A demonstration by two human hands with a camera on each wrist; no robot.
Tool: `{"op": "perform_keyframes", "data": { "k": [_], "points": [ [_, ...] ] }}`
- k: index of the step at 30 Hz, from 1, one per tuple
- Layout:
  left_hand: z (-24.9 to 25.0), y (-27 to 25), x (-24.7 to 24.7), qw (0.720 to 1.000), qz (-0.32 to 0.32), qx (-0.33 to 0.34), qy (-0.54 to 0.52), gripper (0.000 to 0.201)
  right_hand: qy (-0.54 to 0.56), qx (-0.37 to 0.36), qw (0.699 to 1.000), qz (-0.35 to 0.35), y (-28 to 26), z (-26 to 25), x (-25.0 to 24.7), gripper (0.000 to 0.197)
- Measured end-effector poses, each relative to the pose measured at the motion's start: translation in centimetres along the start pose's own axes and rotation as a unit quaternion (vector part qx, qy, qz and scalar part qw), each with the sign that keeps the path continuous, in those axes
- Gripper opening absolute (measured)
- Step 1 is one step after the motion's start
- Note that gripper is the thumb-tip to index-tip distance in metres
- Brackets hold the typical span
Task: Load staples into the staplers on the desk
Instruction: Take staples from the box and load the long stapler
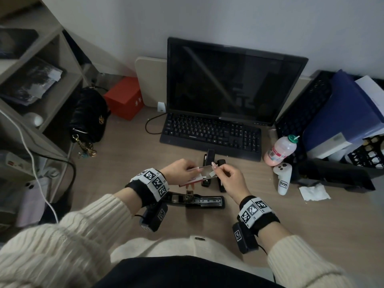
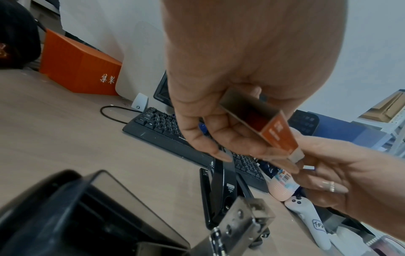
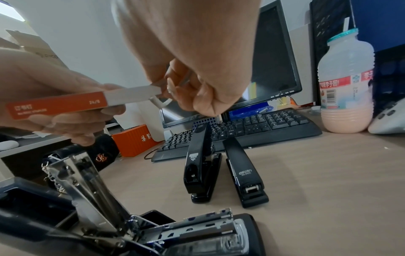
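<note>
My left hand grips an orange staple box above the desk. My right hand pinches the end of the box's white inner tray, which sticks partly out of the orange sleeve. Under my hands a large black stapler lies opened, its metal magazine exposed. Two more black staplers stand side by side beyond it: one with its top raised and one closed. In the left wrist view the sleeve shows an open end. No staples are visible.
A black keyboard and monitor sit behind the staplers. To the right are a pink drink bottle, a white controller and crumpled paper. A black handbag and an orange box stand at the left.
</note>
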State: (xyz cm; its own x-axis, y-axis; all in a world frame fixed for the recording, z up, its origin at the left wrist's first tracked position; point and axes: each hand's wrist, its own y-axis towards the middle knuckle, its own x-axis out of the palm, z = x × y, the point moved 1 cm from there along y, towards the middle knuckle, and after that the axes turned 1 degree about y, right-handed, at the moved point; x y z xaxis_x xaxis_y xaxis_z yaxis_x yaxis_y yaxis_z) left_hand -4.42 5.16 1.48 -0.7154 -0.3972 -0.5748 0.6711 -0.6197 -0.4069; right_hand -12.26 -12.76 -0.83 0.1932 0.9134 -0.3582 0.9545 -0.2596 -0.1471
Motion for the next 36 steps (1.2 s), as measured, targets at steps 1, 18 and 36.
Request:
{"op": "perform_keyframes", "data": {
  "k": [1, 18, 36],
  "points": [
    [-0.2, 0.0, 0.0, 1.0, -0.001, -0.005, -0.006, 0.039, 0.009, -0.004, 1.0, 0.012, 0.0, 0.2, -0.1, 0.03],
    [-2.6, -2.6, -0.3, 0.996, 0.072, -0.043, -0.036, 0.031, 0.004, 0.138, 0.99, 0.032, -1.9, 5.8, 0.8, 0.017],
    [-3.8, -4.2, 0.3, 0.989, 0.117, -0.061, -0.062, 0.027, -0.009, 0.243, 0.969, 0.035, -2.6, 8.8, 2.9, 0.013]
  ]
}}
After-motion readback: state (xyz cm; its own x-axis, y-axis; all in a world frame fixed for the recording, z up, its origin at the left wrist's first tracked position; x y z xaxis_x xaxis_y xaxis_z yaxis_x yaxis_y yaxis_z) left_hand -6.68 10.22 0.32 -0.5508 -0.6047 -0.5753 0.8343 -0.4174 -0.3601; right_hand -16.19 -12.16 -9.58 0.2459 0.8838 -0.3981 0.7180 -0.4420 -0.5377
